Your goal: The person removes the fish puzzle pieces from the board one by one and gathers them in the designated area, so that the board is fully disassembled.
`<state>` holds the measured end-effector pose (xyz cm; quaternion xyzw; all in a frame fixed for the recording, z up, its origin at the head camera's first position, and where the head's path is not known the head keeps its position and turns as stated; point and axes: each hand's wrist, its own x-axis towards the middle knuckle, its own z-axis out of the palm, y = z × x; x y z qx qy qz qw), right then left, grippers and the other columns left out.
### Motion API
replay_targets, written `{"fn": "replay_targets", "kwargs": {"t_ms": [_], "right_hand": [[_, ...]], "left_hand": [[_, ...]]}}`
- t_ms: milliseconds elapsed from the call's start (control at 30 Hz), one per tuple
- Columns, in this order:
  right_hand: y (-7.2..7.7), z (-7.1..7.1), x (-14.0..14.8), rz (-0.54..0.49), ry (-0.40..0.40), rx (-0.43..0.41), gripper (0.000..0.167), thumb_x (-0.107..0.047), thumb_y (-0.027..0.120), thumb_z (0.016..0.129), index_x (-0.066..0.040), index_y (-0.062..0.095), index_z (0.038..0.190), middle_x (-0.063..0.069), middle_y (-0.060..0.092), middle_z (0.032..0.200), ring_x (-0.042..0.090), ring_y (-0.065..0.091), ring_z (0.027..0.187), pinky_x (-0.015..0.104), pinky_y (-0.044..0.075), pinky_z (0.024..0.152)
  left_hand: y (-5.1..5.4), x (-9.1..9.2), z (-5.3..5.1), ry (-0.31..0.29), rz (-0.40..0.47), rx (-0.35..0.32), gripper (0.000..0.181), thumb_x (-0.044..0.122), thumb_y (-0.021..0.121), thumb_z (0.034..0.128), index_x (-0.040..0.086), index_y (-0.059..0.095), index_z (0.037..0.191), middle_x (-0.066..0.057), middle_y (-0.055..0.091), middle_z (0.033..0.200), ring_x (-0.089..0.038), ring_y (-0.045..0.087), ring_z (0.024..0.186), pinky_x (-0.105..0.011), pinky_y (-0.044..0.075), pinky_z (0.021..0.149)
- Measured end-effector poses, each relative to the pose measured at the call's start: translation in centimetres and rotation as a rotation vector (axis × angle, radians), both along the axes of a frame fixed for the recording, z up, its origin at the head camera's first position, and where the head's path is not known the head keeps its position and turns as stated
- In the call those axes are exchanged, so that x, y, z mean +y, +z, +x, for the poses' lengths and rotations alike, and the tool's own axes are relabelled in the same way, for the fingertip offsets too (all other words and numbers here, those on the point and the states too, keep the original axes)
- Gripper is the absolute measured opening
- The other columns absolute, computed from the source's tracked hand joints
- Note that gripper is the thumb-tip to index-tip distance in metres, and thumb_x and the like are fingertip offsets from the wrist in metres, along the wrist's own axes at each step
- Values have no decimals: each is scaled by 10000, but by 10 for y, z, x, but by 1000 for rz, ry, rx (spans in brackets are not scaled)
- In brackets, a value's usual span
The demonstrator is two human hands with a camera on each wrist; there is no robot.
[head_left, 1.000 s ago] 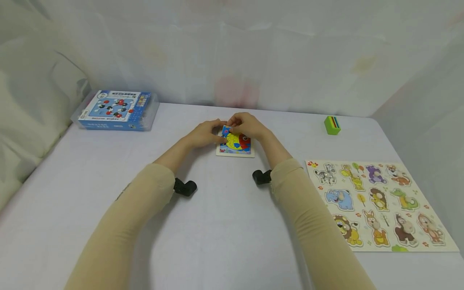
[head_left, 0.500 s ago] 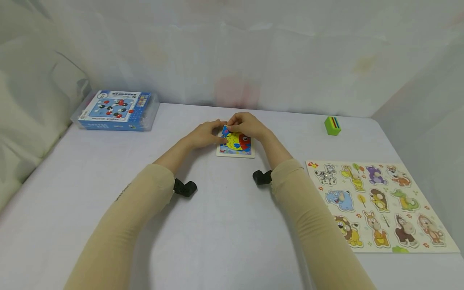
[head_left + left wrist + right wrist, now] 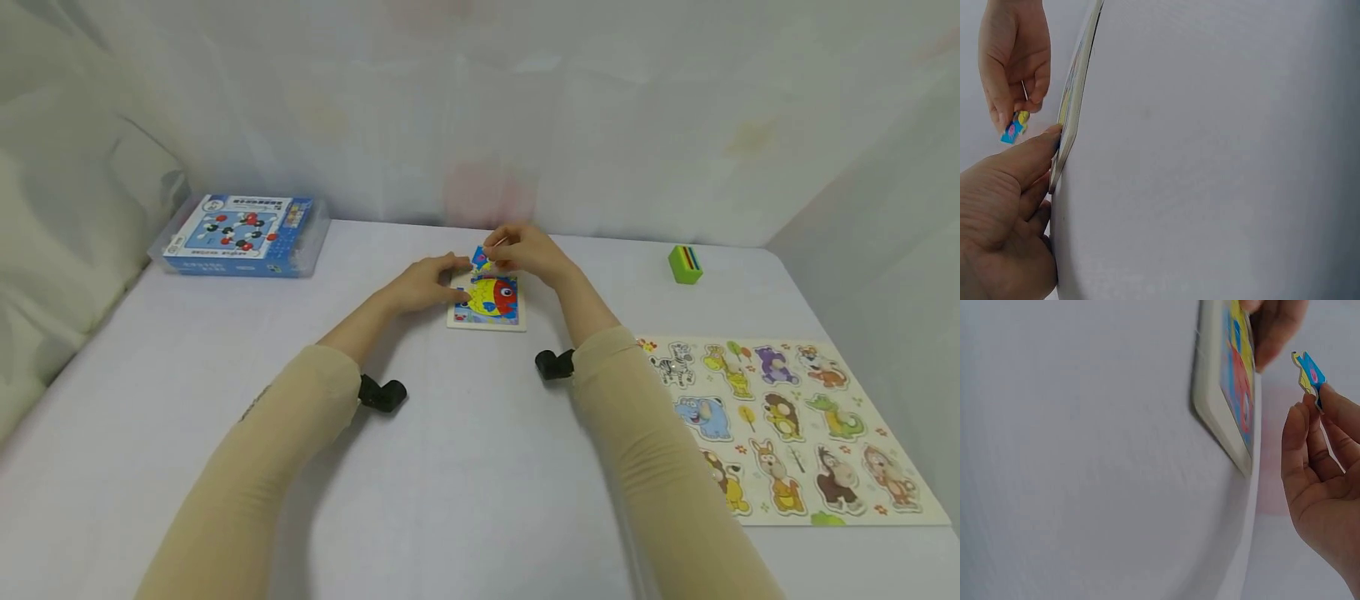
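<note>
A small jigsaw puzzle board (image 3: pixel 487 327) with a pale rim and a yellow and red fish picture lies on the white table in the head view. My left hand (image 3: pixel 422 285) holds it by its left side, thumb over the top and fingers against the edge. Between thumb and fingers, my right hand (image 3: pixel 531 253) pinches a blue and yellow puzzle piece (image 3: pixel 1312 370) with a pink mark. That piece is raised off the board, above its upper part. A pale gap shows in the board's top area, partly hidden by the hands.
At the back left lies a clear plastic box (image 3: pixel 240 236) with a molecule-model picture. A small green block with coloured stripes (image 3: pixel 685 264) stands at the back right. An animal peg puzzle (image 3: pixel 795 429) fills the right side, partly under the right sleeve.
My right hand has lifted the blue and yellow puzzle piece out of the board's upper left area and moved slightly right and back. My left hand has stayed at the board.
</note>
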<state>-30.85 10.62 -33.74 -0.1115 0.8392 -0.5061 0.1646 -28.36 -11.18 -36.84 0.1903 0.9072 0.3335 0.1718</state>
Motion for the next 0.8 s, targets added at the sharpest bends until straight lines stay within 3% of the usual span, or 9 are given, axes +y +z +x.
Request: {"fn": "replay_targets", "kwargs": {"t_ms": [133,333,800], "right_hand": [[8,-3,16,8,-34,0,210,-213,634,965,-59,636,1108,59,613,1037,233,658,954,293,592,912],[15,-5,44,29,-98,3,241,-204,644,958,-47,641,1140,38,607,1002,170,656,894,224,600,823],[10,-9,102,90,-161,6,271,-148,632,962,2,642,1188,32,575,1015,56,622,790,140,572,731]], "left_hand": [[1,1,1,-8,5,6,631,326,663,923,153,445,1489,-23,315,1636,-260,95,1578,-519,105,1284],[4,1,6,4,-1,-3,632,336,664,924,165,443,1491,-2,298,1643,-251,93,1579,-516,96,1285],[2,-1,6,-23,-15,12,689,362,682,895,167,421,1503,-20,256,1658,-304,105,1573,-556,90,1274]]}}
